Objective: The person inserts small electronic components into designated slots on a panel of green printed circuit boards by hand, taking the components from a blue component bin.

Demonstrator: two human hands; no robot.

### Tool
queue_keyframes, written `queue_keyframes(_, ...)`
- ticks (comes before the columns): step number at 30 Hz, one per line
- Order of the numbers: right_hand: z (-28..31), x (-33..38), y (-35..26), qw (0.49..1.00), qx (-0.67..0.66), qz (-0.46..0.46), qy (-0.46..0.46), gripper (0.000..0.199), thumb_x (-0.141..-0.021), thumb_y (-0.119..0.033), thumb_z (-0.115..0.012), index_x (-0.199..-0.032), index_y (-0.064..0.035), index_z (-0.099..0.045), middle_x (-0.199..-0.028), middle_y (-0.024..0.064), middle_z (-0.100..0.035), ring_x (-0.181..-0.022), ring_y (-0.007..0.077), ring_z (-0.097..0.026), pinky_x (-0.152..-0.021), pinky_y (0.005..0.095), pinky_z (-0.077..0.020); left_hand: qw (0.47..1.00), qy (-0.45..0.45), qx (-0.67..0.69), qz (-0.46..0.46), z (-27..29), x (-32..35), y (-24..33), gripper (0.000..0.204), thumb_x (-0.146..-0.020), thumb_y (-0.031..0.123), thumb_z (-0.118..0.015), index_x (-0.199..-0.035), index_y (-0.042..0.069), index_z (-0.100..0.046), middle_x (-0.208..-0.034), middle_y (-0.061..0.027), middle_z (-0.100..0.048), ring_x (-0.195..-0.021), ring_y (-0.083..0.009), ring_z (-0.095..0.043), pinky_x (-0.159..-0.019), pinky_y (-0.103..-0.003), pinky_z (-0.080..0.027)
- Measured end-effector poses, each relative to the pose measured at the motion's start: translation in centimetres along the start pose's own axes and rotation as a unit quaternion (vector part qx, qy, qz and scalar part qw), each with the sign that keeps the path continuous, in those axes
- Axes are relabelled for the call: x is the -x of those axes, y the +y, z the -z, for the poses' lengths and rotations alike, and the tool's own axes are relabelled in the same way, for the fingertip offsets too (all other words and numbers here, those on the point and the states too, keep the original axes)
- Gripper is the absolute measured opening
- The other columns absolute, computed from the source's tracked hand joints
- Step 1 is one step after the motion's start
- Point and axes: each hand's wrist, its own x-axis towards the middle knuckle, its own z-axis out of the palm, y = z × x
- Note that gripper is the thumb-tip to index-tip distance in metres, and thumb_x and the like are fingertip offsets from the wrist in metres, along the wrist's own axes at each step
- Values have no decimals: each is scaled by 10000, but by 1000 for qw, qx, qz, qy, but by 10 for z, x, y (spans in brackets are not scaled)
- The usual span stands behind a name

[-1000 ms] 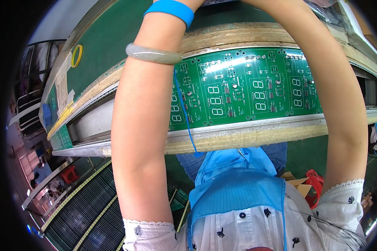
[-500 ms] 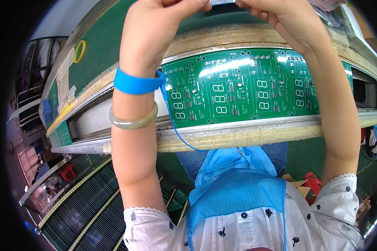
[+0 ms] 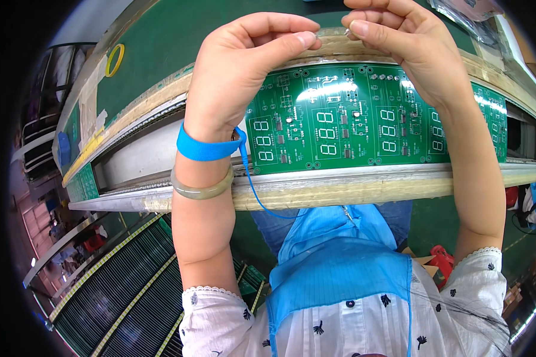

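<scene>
A long green circuit board panel (image 3: 307, 140) lies in front of me, with white digit outlines and several small parts mounted on it. Above its far edge, my left hand (image 3: 235, 65) has thumb and forefinger closed in a pinch; whatever is at the tips is too small to name. To the right, my right hand (image 3: 414, 50) pinches a tiny silvery component (image 3: 347, 32) between thumb and finger. Both hands are raised off the board. A blue wrist strap (image 3: 205, 143) with a cord and a pale bangle (image 3: 202, 189) circle my left arm.
The board sits between two rails, the near rail (image 3: 351, 187) running along my front. Beyond is a green work surface (image 3: 155, 59) with a yellow ring (image 3: 115, 60). A rack of slotted boards (image 3: 113, 285) stands low at the left. Plastic bags (image 3: 464, 24) lie far right.
Both hands have come nearer from the far edge of the view, where they met at a silvery item. They are now slightly apart over the board's far side. The board appears shifted slightly right.
</scene>
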Motion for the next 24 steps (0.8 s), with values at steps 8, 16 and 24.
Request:
queue_keyframes(8, -3, 3, 1, 1000, 7, 12, -10, 349, -905, 28, -728, -1237, 55, -622, -1017, 76, -720, -922, 115, -688, -851, 245, -562, 1000, 5, -14, -6, 1, 1, -2, 179, -914, 53, -762, -1078, -18, -752, -998, -84, -763, -927, -128, -714, -848, -239, -571)
queue_keyframes(16, -1, 4, 2, 997, 47, 46, -39, 478, -873, 95, -723, -1331, 54, -592, -1019, 61, -712, -905, 87, -666, -817, 211, -555, 999, 12, -44, -10, 1, 3, -1, 157, -899, 45, -772, -1050, 2, -774, -982, -53, -761, -904, -103, -696, -824, -222, -557)
queue_keyframes(24, -4, 9, -2, 994, 95, 31, -37, 501, -866, 102, -714, -1347, 36, -591, -1019, 54, -706, -886, 72, -651, -783, 206, -552, 995, -7, -95, -8, 3, 3, -1, 174, -896, 25, -770, -1070, 21, -773, -1023, -50, -763, -949, -114, -693, -880, -247, -535)
